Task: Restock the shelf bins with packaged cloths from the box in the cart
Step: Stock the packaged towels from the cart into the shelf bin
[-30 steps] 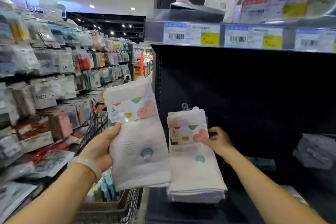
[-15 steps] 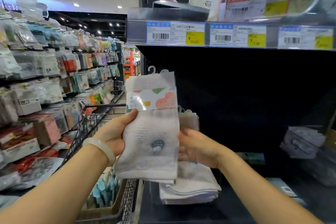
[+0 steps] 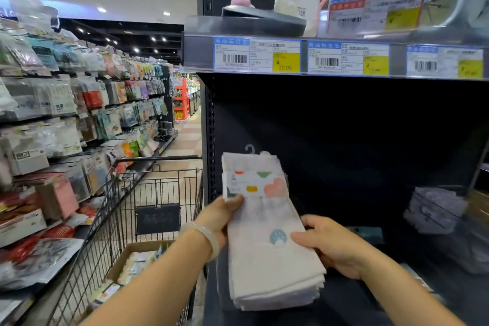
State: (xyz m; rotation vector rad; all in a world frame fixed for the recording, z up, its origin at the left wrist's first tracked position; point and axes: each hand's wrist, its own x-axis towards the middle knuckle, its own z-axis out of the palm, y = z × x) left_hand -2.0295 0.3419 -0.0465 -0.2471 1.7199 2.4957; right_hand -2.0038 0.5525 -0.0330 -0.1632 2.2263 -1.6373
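Cloths (image 3: 272, 257), white and stacked in a pile of several packaged pieces, are held upright between both hands at the front left of the dark shelf (image 3: 344, 140), their lower edges near its black floor; whether they touch it cannot be told. A paper band (image 3: 254, 185) with orange, green and yellow shapes wraps the top cloth, a small blue mushroom figure is printed lower down, and plastic hanger hooks stick out above the pile.

Largest in view is that dark shelf unit, its back panel deep in shadow. Along its upper edge runs a rail of price labels (image 3: 301, 57), blue-and-white with yellow price fields. Above them sits blurred merchandise, too unclear to name. To the left stretches an aisle of racks (image 3: 60, 119) hung with bagged goods.

Next comes the wire cart (image 3: 137, 209), just left of the shelf, with a dark sign on its far wall. Inside it lies the cardboard box (image 3: 132, 251), holding more packaged goods, blurred.

At the shelf's right sits a grey folded bundle (image 3: 434, 209), well apart from the pile.

The left hand (image 3: 222, 219), a pale bangle (image 3: 209, 238) on its wrist, grips the pile's left edge, thumb on the front below the band. The right hand (image 3: 328, 243) clasps the right edge, fingers curled round it.
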